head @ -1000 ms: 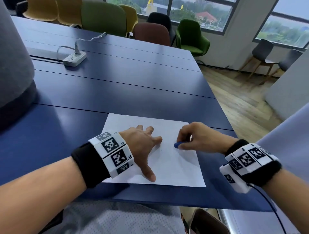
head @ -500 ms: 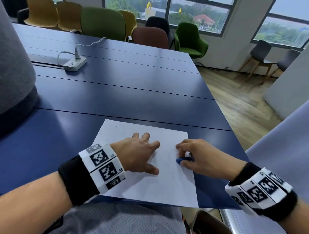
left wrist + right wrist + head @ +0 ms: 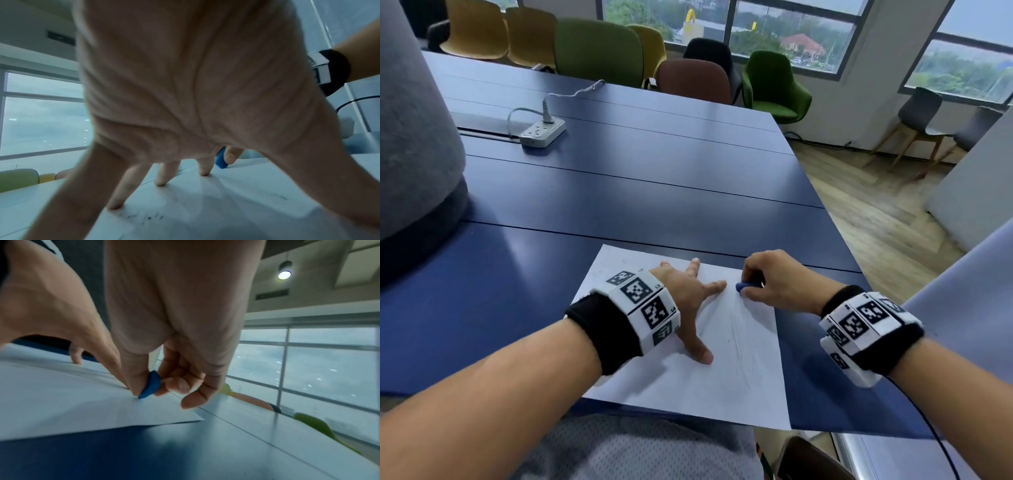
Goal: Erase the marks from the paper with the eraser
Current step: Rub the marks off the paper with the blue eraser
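A white sheet of paper (image 3: 736, 373) lies at the near edge of the blue table (image 3: 619, 192). My left hand (image 3: 688, 298) presses flat on the sheet with fingers spread. My right hand (image 3: 774, 281) pinches a small blue eraser (image 3: 743, 286) between thumb and fingers, its tip touching the paper near the far right corner. The left wrist view shows spread fingers (image 3: 164, 177) on the paper (image 3: 236, 203), faint dark pencil marks (image 3: 148, 217) and the eraser (image 3: 221, 160) beyond. In the right wrist view the eraser (image 3: 151, 387) meets the paper (image 3: 72, 402).
A white power strip (image 3: 542, 132) with a cable sits far left on the table. A grey rounded object (image 3: 410, 137) stands at the left edge. Coloured chairs (image 3: 688, 75) line the far side. The table's right edge (image 3: 835, 233) drops to a wooden floor.
My right hand has moved the eraser away from me, toward the paper's far right corner. My left hand stays pressed on the sheet. The head camera has shifted slightly.
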